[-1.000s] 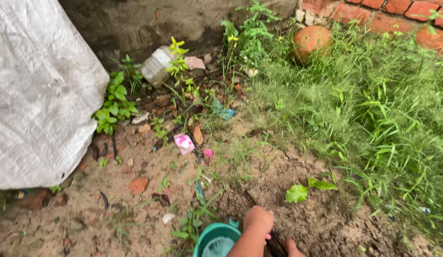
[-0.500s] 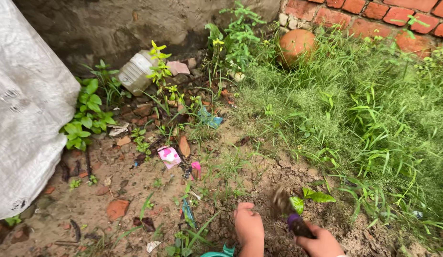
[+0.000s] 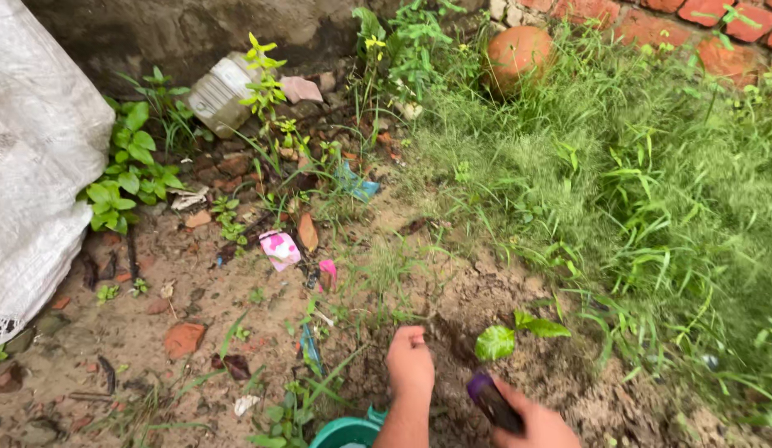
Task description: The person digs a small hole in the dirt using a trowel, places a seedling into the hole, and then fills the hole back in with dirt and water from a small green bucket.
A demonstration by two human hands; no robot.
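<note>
Left hand [image 3: 410,363] curled knuckles-down on the loose soil [image 3: 452,315], whether holding anything cannot be told; right hand [image 3: 538,425] grips a purple-handled tool [image 3: 490,399] just beside the seedling [image 3: 510,333], green tub [image 3: 346,431] below

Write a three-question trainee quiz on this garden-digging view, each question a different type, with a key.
1. True or false: the right hand holds a tool with a purple handle.
2. Multiple choice: what lies just beyond the tool's handle, in the dug soil? A) a small seedling with broad green leaves B) a glass jar C) a coiled hose
3. Fill in: the left hand rests as a fist on the loose ____.

Key: 1 true; 2 A; 3 soil. The teal bucket shows only its rim at the bottom edge, near the left forearm. The round clay pot sits far off by the brick wall.
</note>
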